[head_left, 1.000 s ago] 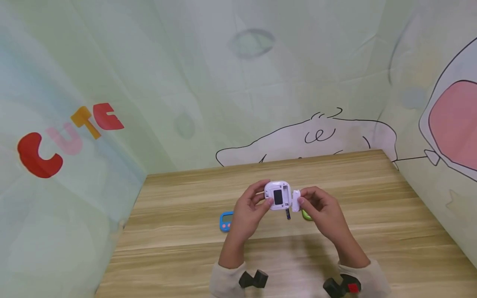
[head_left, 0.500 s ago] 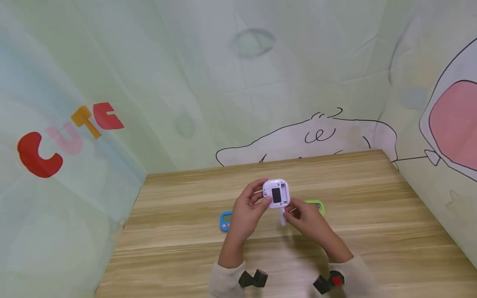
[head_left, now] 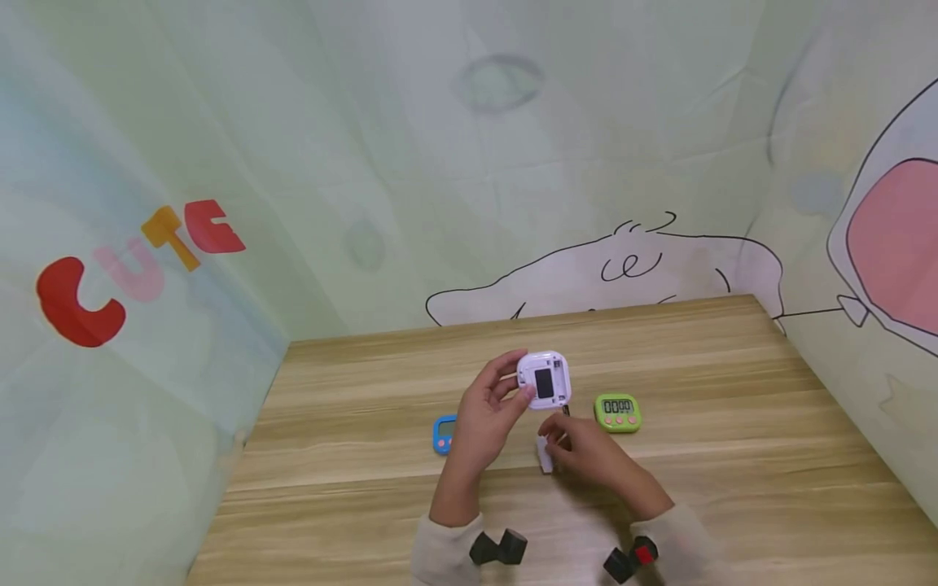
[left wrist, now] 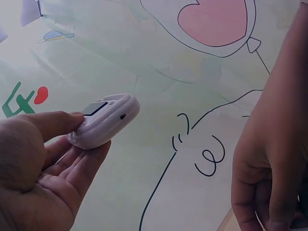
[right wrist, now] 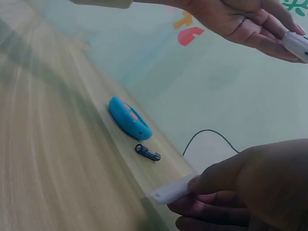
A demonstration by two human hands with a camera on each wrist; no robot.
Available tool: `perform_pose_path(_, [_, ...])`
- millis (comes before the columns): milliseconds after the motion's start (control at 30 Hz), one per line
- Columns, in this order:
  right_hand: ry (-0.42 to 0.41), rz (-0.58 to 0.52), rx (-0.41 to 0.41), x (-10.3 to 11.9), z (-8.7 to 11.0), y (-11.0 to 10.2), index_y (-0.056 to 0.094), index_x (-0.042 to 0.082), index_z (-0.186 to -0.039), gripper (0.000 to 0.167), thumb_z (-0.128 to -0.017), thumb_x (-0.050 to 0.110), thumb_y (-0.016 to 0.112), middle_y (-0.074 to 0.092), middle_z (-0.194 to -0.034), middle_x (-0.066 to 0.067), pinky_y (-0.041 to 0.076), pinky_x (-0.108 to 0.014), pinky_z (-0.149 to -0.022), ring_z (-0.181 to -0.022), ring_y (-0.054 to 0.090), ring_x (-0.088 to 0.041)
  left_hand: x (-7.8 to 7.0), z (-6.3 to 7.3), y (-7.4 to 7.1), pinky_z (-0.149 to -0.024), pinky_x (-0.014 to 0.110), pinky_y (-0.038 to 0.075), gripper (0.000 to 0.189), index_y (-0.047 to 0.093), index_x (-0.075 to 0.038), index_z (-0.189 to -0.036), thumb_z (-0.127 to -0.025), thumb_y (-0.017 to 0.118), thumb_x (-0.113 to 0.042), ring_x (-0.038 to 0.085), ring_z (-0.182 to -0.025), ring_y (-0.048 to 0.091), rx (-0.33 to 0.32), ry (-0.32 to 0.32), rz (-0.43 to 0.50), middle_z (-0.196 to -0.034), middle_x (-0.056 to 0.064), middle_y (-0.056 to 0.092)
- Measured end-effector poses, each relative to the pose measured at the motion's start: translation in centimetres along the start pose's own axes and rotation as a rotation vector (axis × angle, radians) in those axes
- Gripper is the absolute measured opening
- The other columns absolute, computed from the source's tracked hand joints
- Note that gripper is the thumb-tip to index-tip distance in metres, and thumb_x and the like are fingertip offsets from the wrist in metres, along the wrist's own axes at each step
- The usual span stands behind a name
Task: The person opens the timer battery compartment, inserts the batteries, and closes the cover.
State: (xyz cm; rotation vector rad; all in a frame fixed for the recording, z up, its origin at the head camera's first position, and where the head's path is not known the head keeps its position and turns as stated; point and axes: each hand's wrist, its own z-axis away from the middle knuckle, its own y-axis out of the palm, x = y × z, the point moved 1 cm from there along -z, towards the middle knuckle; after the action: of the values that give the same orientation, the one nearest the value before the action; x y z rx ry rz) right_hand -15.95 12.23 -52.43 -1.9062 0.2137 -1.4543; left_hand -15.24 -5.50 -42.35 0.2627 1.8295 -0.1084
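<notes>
My left hand (head_left: 491, 411) holds up a white digital timer (head_left: 545, 380), its back turned to the head view and its battery slot uncovered. Thumb and fingers grip the timer's left edge; the left wrist view shows the timer (left wrist: 108, 122) side-on. Lower and to the right, my right hand (head_left: 589, 452) pinches a narrow white battery cover (head_left: 545, 457) close to the table. In the right wrist view, the cover (right wrist: 171, 191) sticks out past the thumb. A dark blue battery (right wrist: 147, 152) lies on the wood, mostly hidden in the head view.
A blue timer (head_left: 443, 435) lies on the wooden table (head_left: 352, 407), partly behind my left hand. Right of my right hand sits a green timer (head_left: 618, 413) with its screen up. A printed cloth backdrop (head_left: 381, 163) rises behind the table.
My right hand has carried the white cover from beside the timer down and left towards the table. The green timer has come fully into sight. My left hand has barely moved.
</notes>
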Motion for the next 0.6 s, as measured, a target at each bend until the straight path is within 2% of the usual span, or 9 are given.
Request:
perform_pose_path(233, [0.019,0.067,0.011,-0.17,-0.05,0.46,0.064,0.009,-0.099,0.013,-0.088,0.006,0.067,0.063,-0.079,0.008,0.053,-0.028,-0.068,-0.074,0.059,-0.006,-0.17,-0.03,0.02,-0.085,0.033,0.056,0.046,0.055,-0.011,-0.135,-0.091,0.067,-0.003,0.027,-0.108,0.061,0.004,-0.001,0.013,-0.126,0.015,0.057])
perform_pose_path(600, [0.037,0.148,0.007,-0.03,0.09,0.48,0.064,0.008,-0.097,0.014,-0.085,0.005,0.069,0.06,-0.078,0.007,0.051,-0.03,-0.066,-0.072,0.056,-0.008,-0.06,0.09,-0.01,-0.085,0.033,0.057,0.044,0.055,-0.009,-0.135,-0.093,0.065,-0.003,0.026,-0.107,0.061,0.011,0.014,0.032,-0.125,0.016,0.057])
